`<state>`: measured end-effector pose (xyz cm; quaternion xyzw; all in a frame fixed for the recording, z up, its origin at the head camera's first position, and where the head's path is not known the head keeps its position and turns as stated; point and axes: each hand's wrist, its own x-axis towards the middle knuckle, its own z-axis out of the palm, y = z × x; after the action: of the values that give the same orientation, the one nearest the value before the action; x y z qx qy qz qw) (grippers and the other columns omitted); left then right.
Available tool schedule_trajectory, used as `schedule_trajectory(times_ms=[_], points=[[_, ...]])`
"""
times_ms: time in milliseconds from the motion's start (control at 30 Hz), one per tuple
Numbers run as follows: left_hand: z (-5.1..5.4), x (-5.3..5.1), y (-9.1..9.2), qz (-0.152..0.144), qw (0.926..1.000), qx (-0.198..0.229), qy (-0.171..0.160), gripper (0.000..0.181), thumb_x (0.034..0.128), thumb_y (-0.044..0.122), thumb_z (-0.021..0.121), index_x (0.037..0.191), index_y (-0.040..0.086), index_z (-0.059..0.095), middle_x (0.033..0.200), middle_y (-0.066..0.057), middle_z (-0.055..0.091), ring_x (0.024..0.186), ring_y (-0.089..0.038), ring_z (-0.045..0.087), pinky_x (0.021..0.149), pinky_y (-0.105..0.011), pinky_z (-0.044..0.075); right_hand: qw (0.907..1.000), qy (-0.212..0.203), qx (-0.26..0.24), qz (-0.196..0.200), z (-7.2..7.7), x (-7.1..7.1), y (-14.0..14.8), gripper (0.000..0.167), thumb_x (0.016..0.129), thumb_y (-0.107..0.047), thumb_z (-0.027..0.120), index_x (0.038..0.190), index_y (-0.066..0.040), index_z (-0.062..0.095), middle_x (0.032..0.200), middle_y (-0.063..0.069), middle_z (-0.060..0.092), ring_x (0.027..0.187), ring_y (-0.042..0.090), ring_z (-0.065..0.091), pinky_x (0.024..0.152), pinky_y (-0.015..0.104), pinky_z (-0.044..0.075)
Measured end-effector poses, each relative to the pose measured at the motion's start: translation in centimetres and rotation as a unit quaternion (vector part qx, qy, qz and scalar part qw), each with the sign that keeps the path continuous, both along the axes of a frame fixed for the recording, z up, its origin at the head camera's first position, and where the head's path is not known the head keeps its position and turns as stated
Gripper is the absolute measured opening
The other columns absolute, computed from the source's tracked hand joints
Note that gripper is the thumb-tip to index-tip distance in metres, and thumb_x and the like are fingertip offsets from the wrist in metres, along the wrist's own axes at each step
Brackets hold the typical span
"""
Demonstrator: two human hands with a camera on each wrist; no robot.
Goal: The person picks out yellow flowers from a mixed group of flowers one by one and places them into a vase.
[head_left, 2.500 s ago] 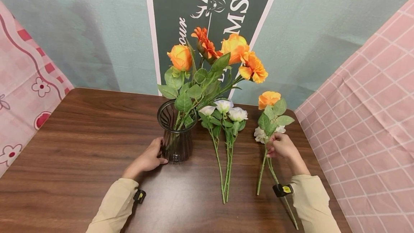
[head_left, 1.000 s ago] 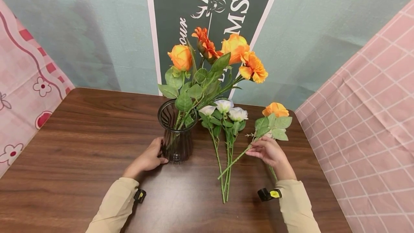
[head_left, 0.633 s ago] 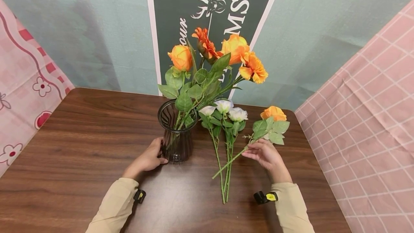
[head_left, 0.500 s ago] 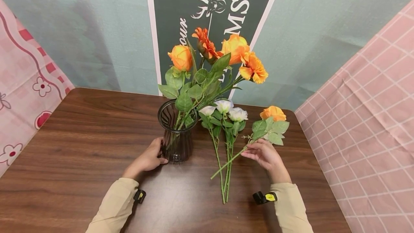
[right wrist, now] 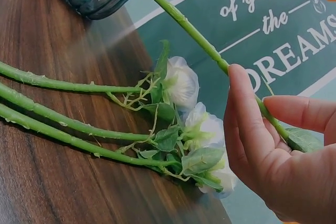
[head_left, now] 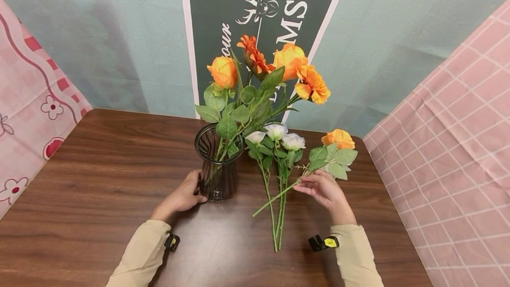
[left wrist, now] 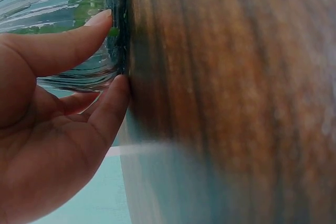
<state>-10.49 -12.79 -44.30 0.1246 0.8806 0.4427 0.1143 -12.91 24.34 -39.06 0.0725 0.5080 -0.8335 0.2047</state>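
Note:
My left hand (head_left: pixel 184 194) holds the foot of a dark, ribbed glass vase (head_left: pixel 218 183), thumb and fingers on either side of it in the left wrist view. Several orange flowers (head_left: pixel 289 60) with green leaves stand in the vase, leaning right. My right hand (head_left: pixel 324 191) pinches the green stem (right wrist: pixel 197 35) of an orange rose (head_left: pixel 338 138) between thumb and fingers. The rose slants, its bloom at the upper right and its stem end pointing lower left, across the stems of white flowers (head_left: pixel 293 141) lying between vase and hand.
The brown wooden table (head_left: pixel 99 189) carries everything. A pale petal patch shows behind the held rose's leaves, mostly hidden. Behind the table hangs a grey-green cloth (head_left: pixel 398 34) with a dark lettered panel; a pink checked cloth (head_left: pixel 458 145) stands at the right.
My right hand has lifted the orange rose off the white flower at right, tilted its stem toward the left and carried it slightly leftward. The left hand and vase have stayed in place.

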Motion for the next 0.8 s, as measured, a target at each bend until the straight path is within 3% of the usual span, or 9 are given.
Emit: schedule_trajectory(times_ms=[800], points=[[-0.62, -0.15, -0.05, 0.003, 0.9999, 0.012, 0.004, 0.062, 0.0747, -0.006, 0.067, 0.123, -0.014, 0.03, 0.118, -0.03, 0.035, 0.115, -0.042, 0.037, 0.093, -0.045, 0.04, 0.9991, 0.025, -0.027, 0.02, 0.54, 0.1, -0.12, 0.032, 0.088, 0.016, 0.027, 0.073, 0.002, 0.051, 0.076, 0.018, 0.058, 0.072, 0.028, 0.062, 0.077, 0.041, 0.052]])
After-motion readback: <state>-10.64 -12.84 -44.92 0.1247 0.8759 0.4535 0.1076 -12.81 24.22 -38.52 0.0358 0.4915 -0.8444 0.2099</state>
